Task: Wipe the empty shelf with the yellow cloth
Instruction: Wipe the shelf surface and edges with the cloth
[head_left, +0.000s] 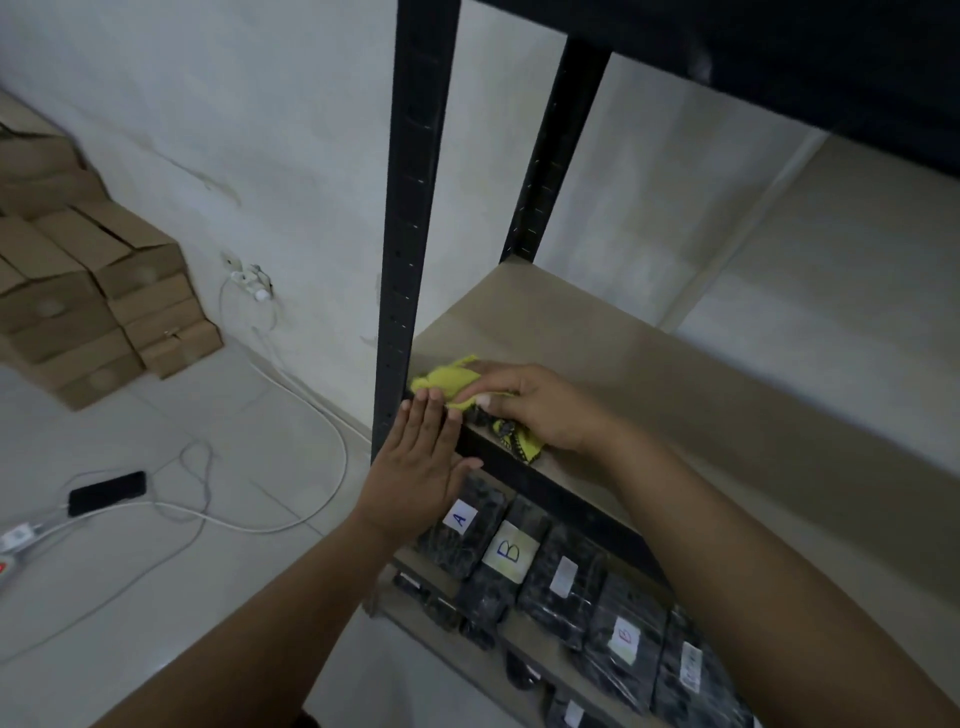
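Note:
The empty shelf (649, 364) is a bare tan board in a black metal rack. The yellow cloth (447, 379), with a dark patterned edge, lies at the board's front left corner. My right hand (535, 405) presses flat on the cloth, fingers pointing left toward the front post. My left hand (421, 467) is held flat and upright against the black front rail just below the cloth, fingers together and touching the shelf edge, holding nothing.
The black front post (410, 234) stands right beside the cloth. The lower shelf holds several black wrapped packs (571, 577) with labels A and B. On the floor left lie a phone (106, 492), white cables (291, 415) and stacked cardboard boxes (88, 301).

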